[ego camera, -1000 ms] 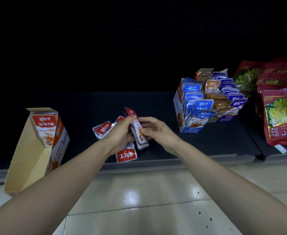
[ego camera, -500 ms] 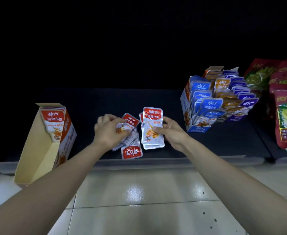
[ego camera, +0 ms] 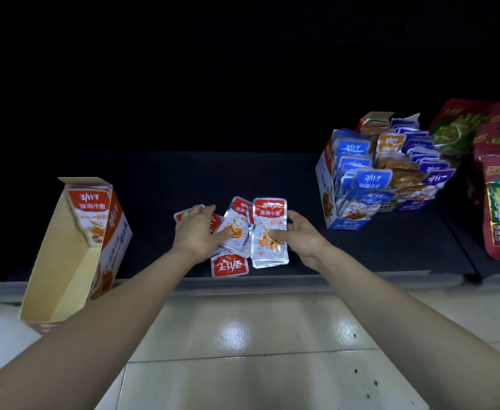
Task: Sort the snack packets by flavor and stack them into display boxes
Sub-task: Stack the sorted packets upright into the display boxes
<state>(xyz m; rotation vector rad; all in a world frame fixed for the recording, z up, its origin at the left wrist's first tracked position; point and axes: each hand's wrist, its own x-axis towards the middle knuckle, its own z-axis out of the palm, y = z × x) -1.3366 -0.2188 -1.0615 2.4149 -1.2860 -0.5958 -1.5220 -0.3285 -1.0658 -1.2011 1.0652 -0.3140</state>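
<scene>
Now, the red box (ego camera: 62, 261) lies well to the left of the red packet (ego camera: 268, 232) you hold.
On the dark shelf (ego camera: 361, 255) the box leans open-topped and looks nearly empty. The loose packets (ego camera: 234, 229) lie between it and the red packet, whose long axis points away from you. Your right hand (ego camera: 302, 238) pinches that packet, thumb on its face. Your left hand (ego camera: 197, 232), fingers flat on the loose packets, is nearer the box.

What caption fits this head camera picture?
Right hand holds a red packet; left hand touches the pile, near an orange box.
</scene>
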